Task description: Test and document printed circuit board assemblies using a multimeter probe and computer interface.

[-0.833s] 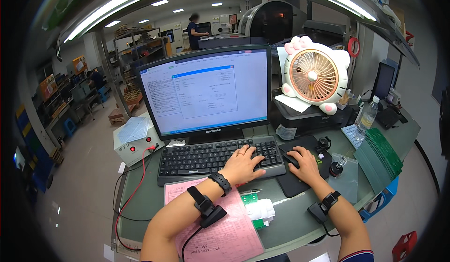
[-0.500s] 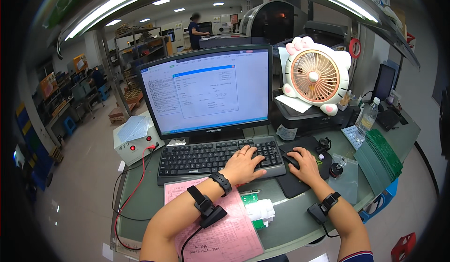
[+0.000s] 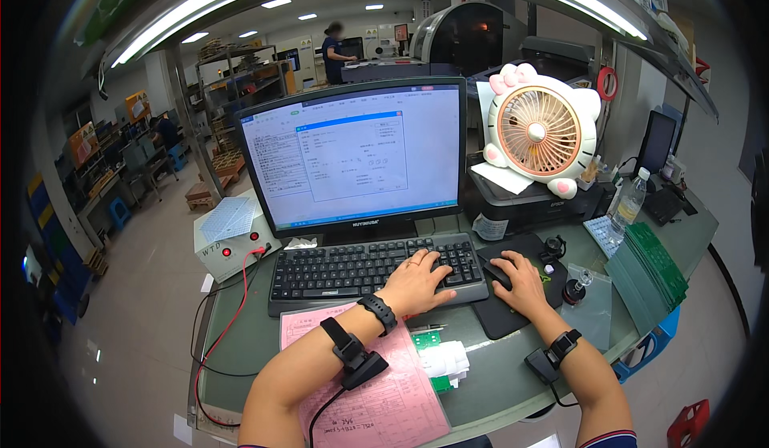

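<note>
My left hand (image 3: 412, 284) rests with its fingers spread over the right part of a black keyboard (image 3: 336, 276). It holds nothing. To its right, my right hand (image 3: 522, 288) is curled over a black computer mouse (image 3: 498, 274) on a dark mouse pad (image 3: 501, 317). Behind the keyboard stands a monitor (image 3: 360, 155) showing a dialog window over a document. Beneath my left forearm lies a pink printed sheet (image 3: 376, 400), beside a green circuit board (image 3: 428, 339) and a white bundle (image 3: 444, 360).
A cat-shaped fan (image 3: 538, 131) sits on a black printer (image 3: 521, 207). To the right are a plastic bottle (image 3: 629, 201) and a stack of green boards (image 3: 653, 268). A white box (image 3: 232, 244) with red terminals and cables stands left. A person (image 3: 333, 54) works in the background.
</note>
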The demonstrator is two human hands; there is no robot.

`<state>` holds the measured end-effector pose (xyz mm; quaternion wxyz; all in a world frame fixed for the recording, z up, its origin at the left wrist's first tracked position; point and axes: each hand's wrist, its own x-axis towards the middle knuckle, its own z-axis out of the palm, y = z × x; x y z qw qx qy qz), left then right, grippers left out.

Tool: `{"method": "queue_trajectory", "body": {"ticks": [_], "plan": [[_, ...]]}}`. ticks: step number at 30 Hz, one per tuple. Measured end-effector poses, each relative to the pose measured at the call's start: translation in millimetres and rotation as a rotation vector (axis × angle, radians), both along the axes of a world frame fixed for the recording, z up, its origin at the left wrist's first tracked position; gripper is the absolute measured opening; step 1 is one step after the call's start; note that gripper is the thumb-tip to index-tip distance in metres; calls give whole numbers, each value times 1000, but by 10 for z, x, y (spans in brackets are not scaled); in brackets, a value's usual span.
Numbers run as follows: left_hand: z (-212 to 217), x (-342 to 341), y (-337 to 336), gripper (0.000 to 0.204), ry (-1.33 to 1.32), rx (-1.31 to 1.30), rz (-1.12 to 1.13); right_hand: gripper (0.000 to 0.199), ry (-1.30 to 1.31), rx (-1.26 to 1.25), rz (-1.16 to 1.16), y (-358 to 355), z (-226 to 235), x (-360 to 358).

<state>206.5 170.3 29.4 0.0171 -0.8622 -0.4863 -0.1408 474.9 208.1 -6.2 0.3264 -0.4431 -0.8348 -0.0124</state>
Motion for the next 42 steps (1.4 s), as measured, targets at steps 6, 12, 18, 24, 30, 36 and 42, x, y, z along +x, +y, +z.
{"method": "queue_trajectory", "body": {"ticks": [6, 12, 18, 24, 30, 36, 42], "plan": [[71, 26, -41, 59, 116, -7, 32, 43, 11, 5, 1, 2, -28, 0], [369, -191, -238, 60, -101, -116, 49, 36, 14, 5, 2, -9, -42, -2], [782, -731, -737, 51, -338, -227, 43, 35, 20, 16, -15, 18, -53, 45], [866, -1491, -1484, 41, -726, -352, 327, 34, 28, 24, -7, 18, -53, 16], [508, -2137, -2230, 31, -944, -433, 646, 42, 49, 41, 1, -6, -51, 10], [249, -1871, -2391, 35, -1042, -761, 779, 56, 77, 125, -32, -25, -25, 60], [64, -1794, -2270, 16, -1100, -628, 634, 43, 54, 162, 90, -551, 548, -130]]}}
